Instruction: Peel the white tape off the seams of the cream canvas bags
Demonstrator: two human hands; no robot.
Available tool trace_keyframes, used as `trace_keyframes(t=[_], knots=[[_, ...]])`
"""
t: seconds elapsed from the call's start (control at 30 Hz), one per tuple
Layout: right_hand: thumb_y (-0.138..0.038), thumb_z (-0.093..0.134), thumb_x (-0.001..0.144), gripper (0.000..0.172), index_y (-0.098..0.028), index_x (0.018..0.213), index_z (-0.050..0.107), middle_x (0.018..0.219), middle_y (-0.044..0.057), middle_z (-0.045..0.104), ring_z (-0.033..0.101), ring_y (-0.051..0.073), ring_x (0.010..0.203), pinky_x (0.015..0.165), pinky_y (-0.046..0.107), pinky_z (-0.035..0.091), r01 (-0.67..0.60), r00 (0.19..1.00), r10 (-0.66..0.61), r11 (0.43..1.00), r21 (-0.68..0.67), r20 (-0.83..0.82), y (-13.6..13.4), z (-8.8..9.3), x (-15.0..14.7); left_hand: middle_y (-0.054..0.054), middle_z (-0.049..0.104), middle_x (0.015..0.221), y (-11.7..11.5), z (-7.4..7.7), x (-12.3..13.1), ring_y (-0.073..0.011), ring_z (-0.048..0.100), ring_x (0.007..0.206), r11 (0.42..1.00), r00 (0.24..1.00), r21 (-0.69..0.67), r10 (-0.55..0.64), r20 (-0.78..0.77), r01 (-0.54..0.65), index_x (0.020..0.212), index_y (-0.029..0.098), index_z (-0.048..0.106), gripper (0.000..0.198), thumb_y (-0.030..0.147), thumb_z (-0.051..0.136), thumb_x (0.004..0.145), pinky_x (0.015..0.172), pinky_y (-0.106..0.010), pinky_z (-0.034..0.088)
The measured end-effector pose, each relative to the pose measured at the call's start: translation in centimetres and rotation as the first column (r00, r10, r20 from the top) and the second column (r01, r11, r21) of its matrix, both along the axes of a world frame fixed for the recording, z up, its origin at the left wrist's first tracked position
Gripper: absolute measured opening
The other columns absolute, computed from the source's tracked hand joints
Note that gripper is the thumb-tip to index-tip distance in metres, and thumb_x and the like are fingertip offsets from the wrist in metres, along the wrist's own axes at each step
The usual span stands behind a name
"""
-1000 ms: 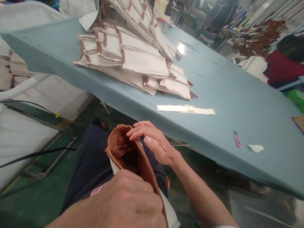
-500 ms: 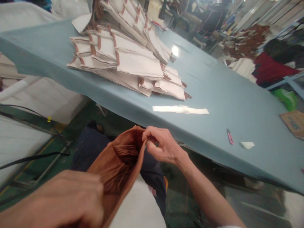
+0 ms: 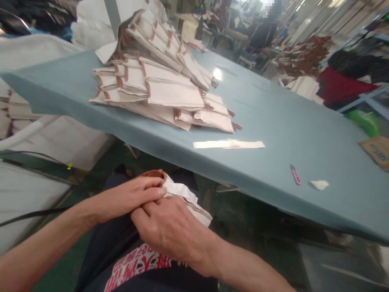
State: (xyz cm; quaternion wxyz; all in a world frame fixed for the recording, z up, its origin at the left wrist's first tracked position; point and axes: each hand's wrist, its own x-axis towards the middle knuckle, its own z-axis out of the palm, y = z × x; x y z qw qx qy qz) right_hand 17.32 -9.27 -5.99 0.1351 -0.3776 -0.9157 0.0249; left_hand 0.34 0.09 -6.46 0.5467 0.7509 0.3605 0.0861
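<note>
A white fabric piece with brown trim [image 3: 185, 196] is bunched in my lap, below the table's near edge. My left hand [image 3: 138, 194] presses on its brown end, fingers together. Wrapped over the same piece, just beside and below, is my right hand [image 3: 172, 227], its fingertips partly hidden. The two hands touch. On the blue-green table [image 3: 273, 134], a layered pile of white pieces with brown edges [image 3: 173, 89] lies beyond them. A white strip [image 3: 229, 144] rests nearer to me.
A pink cutter [image 3: 295, 176] and a white scrap [image 3: 319, 185] lie on the table's right part. Cardboard [image 3: 377, 150] sits at the far right edge. White covered bundles [image 3: 73, 138] stand at the left, with a black cable near them. A person is in the background.
The brown piece, held open before with its inside showing, is now folded with its white side out. My hands have come together over it, the left one moving up and right.
</note>
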Motion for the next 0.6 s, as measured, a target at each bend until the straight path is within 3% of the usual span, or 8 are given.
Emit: trace_keyframes(t=[0.13,0.2,0.37,0.47,0.53,0.6], knots=[[0.004,0.056,0.104,0.026,-0.010,0.109,0.077,0.096,0.012,0.084,0.077,0.026,0.077,0.059,0.037,0.059,-0.032,0.999,0.032,0.999,-0.001,0.015,0.1,-0.7,-0.4,-0.005,0.085,0.104,-0.1,0.4,0.7,-0.0316,0.081,0.104,0.980,0.997,-0.200,-0.021,-0.069,0.007,0.091,0.025,0.079,0.037,0.059,0.063,0.094,0.090,-0.036,0.069],[0.003,0.057,0.104,0.027,-0.011,0.109,0.080,0.095,0.012,0.084,0.077,0.026,0.077,0.060,0.036,0.059,-0.017,1.000,0.017,1.000,-0.010,0.006,0.4,-1.1,-0.7,-0.004,0.084,0.105,0.1,0.0,0.7,-0.0319,0.079,0.108,0.967,0.998,-0.254,-0.014,-0.066,-0.003,0.093,0.025,0.079,0.036,0.058,0.066,0.090,0.096,-0.037,0.067],[-0.008,0.058,0.112,0.026,-0.016,0.114,0.082,0.116,0.013,0.085,0.078,0.026,0.104,0.090,0.037,0.066,-0.007,0.999,0.006,1.000,-0.029,-0.036,0.2,-0.7,-1.6,-0.002,0.084,0.105,0.7,-1.2,0.2,-0.0267,0.078,0.097,0.923,0.998,-0.380,0.070,-0.002,-0.065,0.110,0.025,0.079,0.041,0.061,0.074,0.089,0.085,-0.032,0.066],[-0.018,0.059,0.118,0.025,-0.020,0.109,0.082,0.135,0.009,0.083,0.077,0.021,0.097,0.085,0.035,0.067,-0.134,0.979,0.129,0.991,-0.018,-0.160,-1.1,0.8,-1.0,-0.002,0.085,0.105,1.3,-0.4,-0.3,-0.0255,0.077,0.094,0.939,0.997,-0.342,0.065,0.047,-0.045,0.109,0.024,0.080,0.041,0.060,0.076,0.090,0.082,-0.029,0.065],[-0.021,0.059,0.119,0.025,-0.022,0.108,0.082,0.136,0.002,0.084,0.077,0.014,0.087,0.075,0.029,0.066,-0.213,0.931,0.198,0.977,-0.013,-0.307,-1.7,2.1,0.4,-0.002,0.085,0.104,1.7,1.0,-0.6,-0.0249,0.077,0.094,0.962,0.996,-0.274,0.015,0.087,0.009,0.107,0.022,0.082,0.038,0.057,0.073,0.093,0.082,-0.028,0.064],[-0.021,0.060,0.117,0.023,-0.022,0.110,0.082,0.124,0.002,0.087,0.082,0.012,0.096,0.087,0.022,0.067,-0.191,0.836,0.170,0.981,0.014,-0.521,-1.4,3.2,2.4,-0.001,0.083,0.098,2.1,2.5,-0.8,-0.0223,0.075,0.089,0.985,0.993,-0.162,-0.043,0.107,0.060,0.103,0.020,0.082,0.035,0.050,0.065,0.098,0.079,-0.026,0.061]])
